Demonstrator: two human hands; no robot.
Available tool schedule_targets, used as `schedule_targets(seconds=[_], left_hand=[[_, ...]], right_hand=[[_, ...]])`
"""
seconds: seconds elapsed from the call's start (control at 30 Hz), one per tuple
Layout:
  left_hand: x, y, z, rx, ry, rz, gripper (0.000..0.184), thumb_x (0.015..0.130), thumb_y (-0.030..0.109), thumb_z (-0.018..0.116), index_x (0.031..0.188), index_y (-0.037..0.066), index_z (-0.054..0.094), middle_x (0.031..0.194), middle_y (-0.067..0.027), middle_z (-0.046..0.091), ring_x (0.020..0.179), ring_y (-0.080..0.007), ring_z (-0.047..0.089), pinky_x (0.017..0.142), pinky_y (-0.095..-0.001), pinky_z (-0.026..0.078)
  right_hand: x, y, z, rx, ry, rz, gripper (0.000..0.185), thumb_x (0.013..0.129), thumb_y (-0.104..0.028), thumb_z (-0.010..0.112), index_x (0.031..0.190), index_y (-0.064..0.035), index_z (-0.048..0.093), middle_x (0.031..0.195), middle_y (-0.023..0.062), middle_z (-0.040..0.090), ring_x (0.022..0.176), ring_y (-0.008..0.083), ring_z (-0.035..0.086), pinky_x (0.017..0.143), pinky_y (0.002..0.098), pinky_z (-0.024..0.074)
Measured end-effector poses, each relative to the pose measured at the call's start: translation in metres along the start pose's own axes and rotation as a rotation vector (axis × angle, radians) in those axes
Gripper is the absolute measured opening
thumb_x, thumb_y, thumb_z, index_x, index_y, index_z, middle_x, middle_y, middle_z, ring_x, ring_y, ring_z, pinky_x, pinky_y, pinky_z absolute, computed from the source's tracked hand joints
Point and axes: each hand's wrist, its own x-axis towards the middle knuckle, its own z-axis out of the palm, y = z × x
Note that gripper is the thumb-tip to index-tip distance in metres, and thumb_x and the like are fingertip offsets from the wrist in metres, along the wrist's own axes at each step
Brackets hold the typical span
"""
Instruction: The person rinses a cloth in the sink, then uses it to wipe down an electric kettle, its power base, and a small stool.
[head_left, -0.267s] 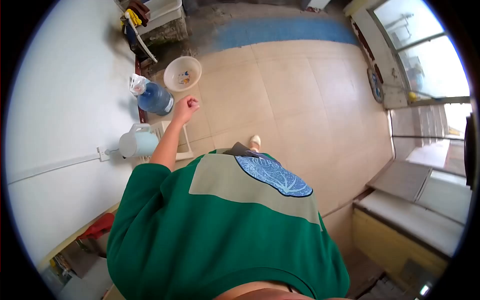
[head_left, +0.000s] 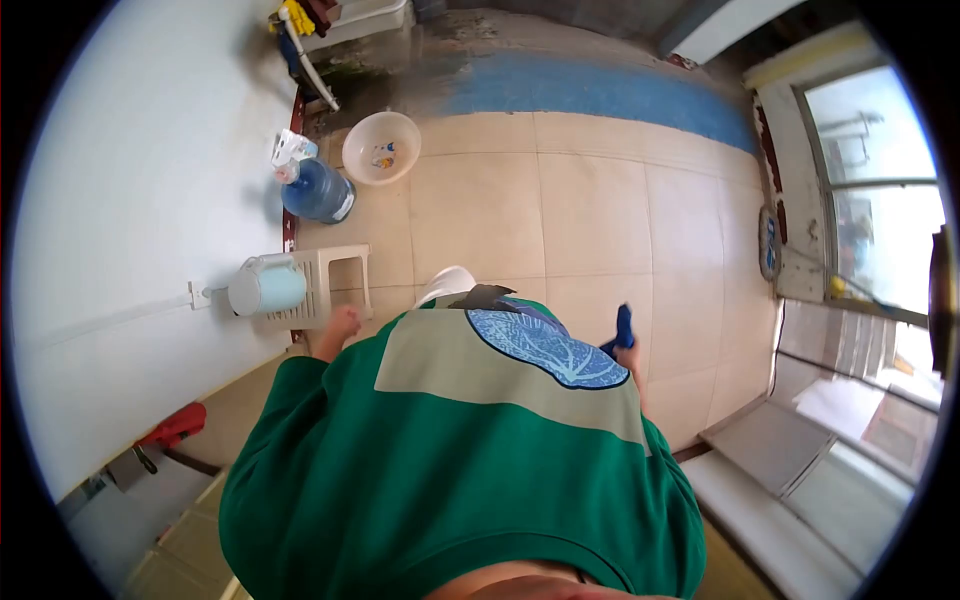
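My right hand [head_left: 627, 356] is closed around a dark blue object [head_left: 622, 328], partly hidden by my green shirt [head_left: 450, 460]. Low at the left, beside the plastic stool [head_left: 325, 275], is my left hand [head_left: 345, 322], its fingers curled and blurred; whether anything is in them cannot be made out. On the stool stands a light blue kettle [head_left: 270, 288]. A white shoe [head_left: 448, 283] shows past the front of the shirt.
A blue water bottle [head_left: 318, 192] stands by the left wall, next to a white basin [head_left: 381, 148] with small items inside. Cabinets [head_left: 770, 440] and a window [head_left: 880, 190] line the right side. Tiled floor [head_left: 590, 210] stretches ahead.
My left hand has drawn back from near the water bottle toward my body. My right hand and the dark blue object have come into view. The camera view has shifted a little.
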Motion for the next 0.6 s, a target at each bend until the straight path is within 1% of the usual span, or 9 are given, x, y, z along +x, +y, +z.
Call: schedule_targets(seconds=[0.03,0.07,0.17,0.3,0.4,0.47,0.5,0.53,0.6], left_hand=[[0.017,-0.077,0.017,-0.121,0.006,-0.138,0.013,0.077,0.008,0.058,0.067,0.001,0.062,0.059,-0.0132,0.06,0.054,-0.0212,0.06,0.052,-0.0356,0.048],[-0.052,-0.042,0.018,0.015,0.354,0.171,0.017,0.076,0.012,0.06,0.064,0.001,0.062,0.059,-0.0156,0.061,0.059,-0.0267,0.061,0.057,-0.0392,0.049],[-0.087,-0.04,0.018,0.311,0.196,-0.309,0.032,0.079,0.028,0.058,0.062,0.002,0.063,0.061,-0.0156,0.062,0.062,-0.0311,0.061,0.062,-0.0421,0.048],[-0.012,0.034,0.014,0.261,0.039,-0.397,0.037,0.081,0.034,0.054,0.062,0.003,0.064,0.059,-0.014,0.061,0.059,-0.0287,0.061,0.061,-0.0412,0.047],[0.084,0.142,-0.017,0.281,0.092,-0.209,0.041,0.082,0.038,0.051,0.063,0.004,0.065,0.058,-0.0128,0.061,0.057,-0.0269,0.061,0.06,-0.0405,0.047],[0.145,0.248,-0.056,0.187,0.236,-0.084,0.043,0.082,0.041,0.049,0.063,0.005,0.065,0.057,-0.012,0.061,0.055,-0.0257,0.061,0.059,-0.0401,0.047],[0.16,0.334,-0.082,0.042,0.343,-0.121,0.042,0.082,0.039,0.05,0.064,0.004,0.065,0.057,-0.0112,0.061,0.055,-0.0243,0.06,0.058,-0.0389,0.047],[0.212,0.331,-0.092,-0.066,0.333,0.01,0.04,0.082,0.035,0.051,0.061,0.004,0.064,0.053,-0.01,0.059,0.053,-0.024,0.059,0.057,-0.0371,0.047],[0.237,0.439,-0.135,-0.011,0.486,0.09,0.023,0.078,0.024,0.055,0.075,0.004,0.066,0.07,-0.0132,0.064,0.061,-0.0242,0.061,0.061,-0.036,0.047]], right_hand=[[0.013,-0.105,-0.019,-0.008,-0.025,-0.028,0.06,0.068,0.003,0.063,0.125,-0.0053,0.047,0.102,0.0127,0.06,0.088,0.0247,0.059,0.078,0.0366,0.0481],[0.054,-0.143,-0.022,-0.032,0.025,-0.179,0.059,0.069,0.001,0.064,0.125,-0.0053,0.047,0.102,0.0124,0.06,0.09,0.0243,0.058,0.08,0.0357,0.0472],[0.152,-0.256,-0.009,0.093,-0.054,-0.275,0.058,0.073,0.001,0.064,0.127,-0.0051,0.045,0.106,0.0119,0.059,0.094,0.0237,0.057,0.083,0.0357,0.0468],[0.197,-0.356,0.04,0.047,-0.154,-0.391,0.061,0.074,0.0,0.065,0.13,-0.0058,0.043,0.108,0.0129,0.058,0.098,0.0242,0.056,0.088,0.0348,0.0448],[0.217,-0.393,0.067,-0.174,-0.204,-0.411,0.063,0.073,-0.001,0.067,0.131,-0.0083,0.044,0.115,0.0142,0.058,0.107,0.0267,0.055,0.091,0.0364,0.043],[0.234,-0.408,0.07,-0.153,-0.19,-0.285,0.057,0.07,-0.003,0.068,0.124,-0.0047,0.049,0.105,0.0137,0.061,0.096,0.025,0.059,0.084,0.036,0.0471],[0.266,-0.391,0.069,-0.194,-0.195,-0.274,0.054,0.069,-0.006,0.07,0.12,-0.0026,0.051,0.099,0.0132,0.063,0.09,0.0245,0.061,0.08,0.0358,0.0489],[0.326,-0.339,0.073,-0.086,-0.242,-0.232,0.058,0.065,-0.011,0.073,0.118,-0.0021,0.052,0.098,0.0137,0.064,0.088,0.0251,0.062,0.079,0.0361,0.0494],[0.394,-0.327,0.076,-0.092,-0.251,-0.121,0.055,0.065,-0.013,0.074,0.115,-0.002,0.053,0.096,0.0127,0.064,0.086,0.0241,0.061,0.078,0.0358,0.0491]])
